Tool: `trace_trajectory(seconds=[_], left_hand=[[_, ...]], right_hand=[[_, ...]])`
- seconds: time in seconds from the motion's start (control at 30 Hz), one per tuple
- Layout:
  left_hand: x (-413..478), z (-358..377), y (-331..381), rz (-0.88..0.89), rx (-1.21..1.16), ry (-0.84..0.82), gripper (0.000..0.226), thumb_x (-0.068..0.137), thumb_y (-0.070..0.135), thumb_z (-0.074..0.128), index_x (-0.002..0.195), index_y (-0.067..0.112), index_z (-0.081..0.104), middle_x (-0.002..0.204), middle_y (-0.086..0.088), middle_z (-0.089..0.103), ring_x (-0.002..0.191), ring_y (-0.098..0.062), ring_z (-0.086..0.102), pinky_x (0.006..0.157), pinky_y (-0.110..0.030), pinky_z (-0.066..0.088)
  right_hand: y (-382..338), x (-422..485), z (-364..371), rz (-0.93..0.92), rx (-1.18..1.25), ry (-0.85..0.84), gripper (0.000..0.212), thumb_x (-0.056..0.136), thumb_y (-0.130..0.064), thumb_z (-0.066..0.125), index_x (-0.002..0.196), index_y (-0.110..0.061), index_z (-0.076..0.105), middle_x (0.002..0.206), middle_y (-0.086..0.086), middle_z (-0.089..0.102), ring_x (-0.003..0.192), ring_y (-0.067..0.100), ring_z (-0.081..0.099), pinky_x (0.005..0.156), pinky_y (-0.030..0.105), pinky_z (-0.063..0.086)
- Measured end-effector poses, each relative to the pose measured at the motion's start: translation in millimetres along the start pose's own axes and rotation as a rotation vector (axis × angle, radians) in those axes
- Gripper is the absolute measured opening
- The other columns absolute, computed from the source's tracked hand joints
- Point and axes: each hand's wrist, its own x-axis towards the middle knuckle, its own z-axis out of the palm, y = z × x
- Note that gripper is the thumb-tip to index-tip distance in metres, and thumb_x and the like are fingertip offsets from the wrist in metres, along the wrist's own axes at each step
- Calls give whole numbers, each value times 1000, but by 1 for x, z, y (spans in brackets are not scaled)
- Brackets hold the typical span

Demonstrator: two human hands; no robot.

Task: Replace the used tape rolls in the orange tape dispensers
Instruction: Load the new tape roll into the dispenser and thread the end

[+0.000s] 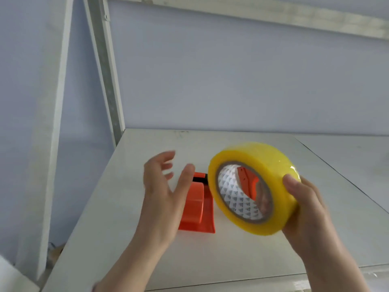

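Yellow tape roll, right of centre frame, held up off the table, on edge; open core faces lower left, axis tilted toward the camera. Core liner white with grey triangle print. Right hand grips the roll's right rim, thumb on the outer band. Orange tape dispenser lies flat on the white table at centre, long axis running near-to-far, partly seen through the core. Left hand spread wide, empty, above the dispenser's left side.
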Motion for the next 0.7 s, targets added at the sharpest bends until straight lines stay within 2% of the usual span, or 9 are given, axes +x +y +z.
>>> trace_trajectory(seconds=[0.07,0.17,0.23,0.33,0.43,0.5,0.57,0.63,0.7], left_hand=[[5,-2,13,82,-96,-191,51,79,68,42,112,32,55,118,15,59,111,0,55,88,-10,42],[5,-3,24,10,-224,-592,51,83,59,35,96,24,69,96,5,74,94,-9,67,82,-20,50],[-1,-3,27,-87,-299,-692,43,79,56,41,80,23,68,72,4,72,69,-10,67,63,-18,51],[-10,-4,29,-236,-389,-602,34,70,57,53,73,24,63,52,9,55,44,-8,48,43,-15,41],[-17,-3,30,-254,-394,-495,33,73,55,53,74,24,63,54,7,53,49,-10,47,46,-16,42],[-23,0,33,-236,-391,-395,33,78,54,51,75,23,63,61,4,56,57,-13,51,49,-20,44],[-29,7,34,-207,-391,-325,30,81,50,53,82,22,64,73,-1,64,66,-14,58,53,-26,50],[-37,17,34,-200,-381,-297,27,85,39,55,99,17,63,96,-13,69,83,-22,63,72,-42,53],[-44,25,34,-200,-423,-298,25,91,24,50,111,13,61,108,-13,69,98,-21,63,89,-45,49]], right_hand=[[-5,3,3,48,7,-64,67,38,-72,73,62,-10,70,55,10,68,55,23,67,54,28,54],[-9,6,4,159,8,-111,110,44,-79,67,77,25,51,79,51,50,69,62,49,72,54,43],[-8,10,4,229,41,-126,102,43,-76,70,74,19,51,77,43,50,68,54,47,73,53,43],[-6,13,9,244,21,-35,61,50,-73,64,64,-13,67,61,9,67,61,26,64,63,33,52],[0,3,11,46,-153,278,43,72,-64,52,79,-25,68,68,-18,72,60,-2,65,53,20,52],[1,-16,18,-169,-167,457,23,82,-49,56,79,-26,59,63,-22,68,55,-7,59,49,8,46],[9,-35,33,-212,-194,374,24,73,-48,57,84,-26,59,72,-15,68,65,-4,61,59,8,47],[16,-46,49,-156,-232,185,42,65,-52,60,97,-25,60,89,-9,69,80,1,64,69,12,49],[22,-46,55,-136,-241,76,41,68,-47,67,100,-23,58,87,-11,70,80,-1,65,66,10,48]])
